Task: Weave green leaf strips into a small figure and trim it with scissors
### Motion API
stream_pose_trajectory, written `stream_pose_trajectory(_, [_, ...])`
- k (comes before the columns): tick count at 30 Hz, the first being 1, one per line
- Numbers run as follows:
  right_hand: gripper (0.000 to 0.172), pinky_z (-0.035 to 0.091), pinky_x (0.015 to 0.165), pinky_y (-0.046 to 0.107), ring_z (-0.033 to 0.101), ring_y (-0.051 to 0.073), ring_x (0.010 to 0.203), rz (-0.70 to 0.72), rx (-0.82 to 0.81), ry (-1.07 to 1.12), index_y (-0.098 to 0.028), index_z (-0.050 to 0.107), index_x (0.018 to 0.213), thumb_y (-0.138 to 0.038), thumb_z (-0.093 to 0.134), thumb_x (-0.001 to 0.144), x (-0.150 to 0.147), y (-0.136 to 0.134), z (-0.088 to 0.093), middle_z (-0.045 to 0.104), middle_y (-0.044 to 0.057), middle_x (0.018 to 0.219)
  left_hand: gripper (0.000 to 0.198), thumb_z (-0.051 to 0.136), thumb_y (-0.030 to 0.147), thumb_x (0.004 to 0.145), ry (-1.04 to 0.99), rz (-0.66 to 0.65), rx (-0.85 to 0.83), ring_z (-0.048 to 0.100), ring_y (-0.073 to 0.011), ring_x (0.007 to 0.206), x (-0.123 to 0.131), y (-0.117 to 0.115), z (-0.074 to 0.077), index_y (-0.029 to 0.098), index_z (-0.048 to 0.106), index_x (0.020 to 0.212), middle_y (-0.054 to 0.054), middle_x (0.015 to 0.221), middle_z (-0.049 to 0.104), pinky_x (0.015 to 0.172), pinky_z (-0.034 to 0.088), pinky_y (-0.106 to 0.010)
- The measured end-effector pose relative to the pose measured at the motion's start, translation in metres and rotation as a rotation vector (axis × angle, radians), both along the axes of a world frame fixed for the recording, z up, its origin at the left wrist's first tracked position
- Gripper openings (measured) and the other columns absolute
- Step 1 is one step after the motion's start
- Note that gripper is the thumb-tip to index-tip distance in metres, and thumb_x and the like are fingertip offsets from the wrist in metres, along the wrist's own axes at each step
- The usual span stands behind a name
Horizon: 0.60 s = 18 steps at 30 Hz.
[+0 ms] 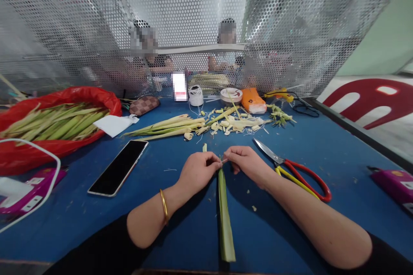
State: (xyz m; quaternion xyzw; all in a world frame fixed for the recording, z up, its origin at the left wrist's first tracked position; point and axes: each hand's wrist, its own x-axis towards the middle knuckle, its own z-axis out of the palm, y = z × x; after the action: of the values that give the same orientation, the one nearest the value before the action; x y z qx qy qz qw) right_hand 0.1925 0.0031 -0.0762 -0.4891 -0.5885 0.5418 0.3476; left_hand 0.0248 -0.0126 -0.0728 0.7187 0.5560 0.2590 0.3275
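Note:
Fingertips of my left hand are pinched at the far end of a long green leaf strip, which runs toward me along the blue table. My right hand is also closed in a pinch, its fingertips almost meeting the left ones at that same end. What lies between the right fingers is too small to make out. A pale leaf piece shows just beyond my left hand. Beside my right hand lie scissors with red and yellow handles, blades pointing away and left.
A phone and a red bag of leaf strips lie left. Across the back are cut stalks, scraps, white thread, a bowl and an orange packet. Two people sit behind a perforated metal screen.

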Motion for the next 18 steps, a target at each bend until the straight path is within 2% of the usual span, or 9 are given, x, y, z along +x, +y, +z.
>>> stream_pose_trajectory(5, [0.020,0.035,0.045,0.022,0.041,0.009,0.043,-0.008,0.018,-0.028,-0.019,0.061,0.066,-0.034,0.053,0.077,0.001,0.002,-0.003,0.048,-0.005,0.052,0.017,0.057,0.031,0.079,-0.035,0.010,-0.026,0.059,-0.0154,0.065,-0.002,0.003,-0.003,0.020,0.068,0.075,0.000,0.071,0.068,0.060,0.039,-0.025])
stream_pose_trajectory(7, [0.020,0.036,0.046,0.023,0.043,0.010,0.045,0.059,0.080,-0.112,-0.019,0.065,0.071,-0.032,0.051,0.078,0.003,0.003,-0.003,0.054,-0.004,0.057,0.018,0.056,0.032,0.080,-0.076,0.013,-0.043,0.057,-0.0150,0.064,-0.002,0.004,-0.004,0.019,0.067,0.074,0.000,0.068,0.067,0.060,0.040,-0.025])
stream_pose_trajectory(10, [0.023,0.040,0.056,0.025,0.052,0.014,0.058,0.175,0.238,-0.292,-0.019,0.070,0.074,-0.026,0.050,0.080,0.006,0.003,-0.002,0.063,0.000,0.065,0.017,0.058,0.031,0.079,-0.125,0.021,-0.049,0.056,-0.0148,0.065,-0.002,0.005,-0.004,0.018,0.066,0.073,0.000,0.067,0.065,0.061,0.041,-0.025])
stream_pose_trajectory(13, [0.026,0.041,0.064,0.026,0.058,0.016,0.068,0.245,0.325,-0.407,-0.019,0.073,0.081,-0.019,0.046,0.080,0.008,0.002,0.000,0.068,0.001,0.072,0.013,0.060,0.028,0.077,-0.181,0.046,-0.062,0.056,-0.0134,0.062,0.000,0.004,-0.001,0.017,0.066,0.073,0.000,0.066,0.064,0.060,0.042,-0.024])
stream_pose_trajectory(18, [0.027,0.039,0.063,0.026,0.058,0.016,0.069,0.268,0.365,-0.478,-0.019,0.071,0.079,-0.013,0.045,0.080,0.006,0.001,0.003,0.069,0.002,0.074,0.011,0.056,0.024,0.082,-0.389,0.110,-0.333,0.056,-0.0101,0.048,0.008,-0.001,0.006,0.016,0.059,0.076,0.002,0.059,0.059,0.045,0.042,-0.020])
